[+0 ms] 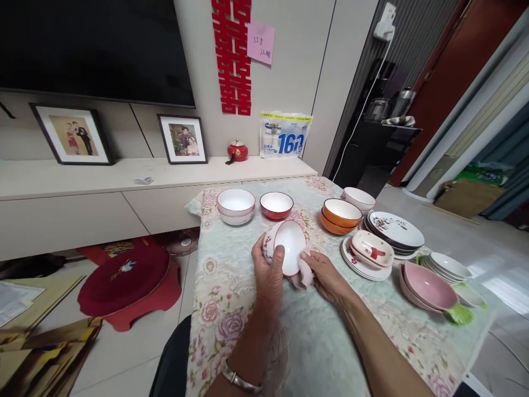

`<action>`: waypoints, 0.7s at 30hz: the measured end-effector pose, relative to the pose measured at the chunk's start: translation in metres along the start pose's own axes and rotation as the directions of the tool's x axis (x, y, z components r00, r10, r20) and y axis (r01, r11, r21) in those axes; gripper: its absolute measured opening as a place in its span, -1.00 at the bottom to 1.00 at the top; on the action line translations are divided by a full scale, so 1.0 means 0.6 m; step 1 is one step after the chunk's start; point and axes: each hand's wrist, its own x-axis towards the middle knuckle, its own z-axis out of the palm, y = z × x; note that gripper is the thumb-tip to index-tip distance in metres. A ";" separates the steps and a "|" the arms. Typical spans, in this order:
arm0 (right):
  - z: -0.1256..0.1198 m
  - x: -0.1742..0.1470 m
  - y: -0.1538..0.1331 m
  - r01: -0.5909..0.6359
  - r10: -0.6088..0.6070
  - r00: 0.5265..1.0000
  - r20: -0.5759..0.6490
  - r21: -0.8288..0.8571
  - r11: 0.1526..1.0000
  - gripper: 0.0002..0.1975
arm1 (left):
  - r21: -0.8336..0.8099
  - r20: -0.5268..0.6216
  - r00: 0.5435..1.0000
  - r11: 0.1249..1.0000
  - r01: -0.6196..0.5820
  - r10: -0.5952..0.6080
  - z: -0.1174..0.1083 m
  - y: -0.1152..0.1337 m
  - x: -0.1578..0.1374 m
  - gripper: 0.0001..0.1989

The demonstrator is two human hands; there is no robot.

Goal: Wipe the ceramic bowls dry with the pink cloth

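Observation:
My left hand (268, 270) grips a white bowl (291, 242) with a red rim and small flowers on its outside. Its thumb lies over the near rim, and the bowl is tilted with its inside facing right. At the bowl's right edge, my right hand (320, 270) pinches a pale pink cloth (305, 274) against the rim. Both hands are above the flowered tablecloth (231, 264). Just behind them stand a red bowl (276, 212) with a white inside and a stack of two white bowls (235, 215) with red rims.
On the right are orange bowls (339, 226), a white bowl (359, 196), dark-edged plates (397, 229), an oblong dish (374, 248) on small plates, pink bowls (430, 286) and white dishes (448, 264). A red stool (124, 275) stands left of the table, a low cabinet (165, 182) behind.

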 end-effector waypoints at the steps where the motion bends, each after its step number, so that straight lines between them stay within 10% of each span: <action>1: 0.002 0.001 0.000 0.002 -0.002 1.000 -0.022 0.003 1.000 -0.47 | -0.008 0.012 1.000 1.000 -0.001 0.001 0.001 -0.002 0.000 -0.31; 9: -0.047 0.018 -0.005 0.187 -0.286 0.852 -0.439 -0.254 0.949 -0.61 | 0.033 0.211 0.974 0.996 0.081 -0.086 0.006 -0.018 -0.016 -0.24; 16: -0.058 0.004 -0.028 0.446 -0.801 0.563 -0.204 -0.741 0.502 -0.75 | 0.092 0.310 0.906 0.958 0.272 -0.287 0.003 -0.016 -0.021 -0.34; 18: -0.055 0.005 -0.026 0.422 -0.752 0.615 -0.238 -0.706 0.569 -0.72 | 0.055 0.289 0.924 0.968 0.246 -0.251 0.003 -0.015 -0.021 -0.36; 21: -0.047 0.009 -0.017 0.300 -0.493 0.816 -0.301 -0.509 0.807 -0.65 | 0.039 0.227 0.961 0.988 0.151 -0.156 0.003 -0.014 -0.017 -0.32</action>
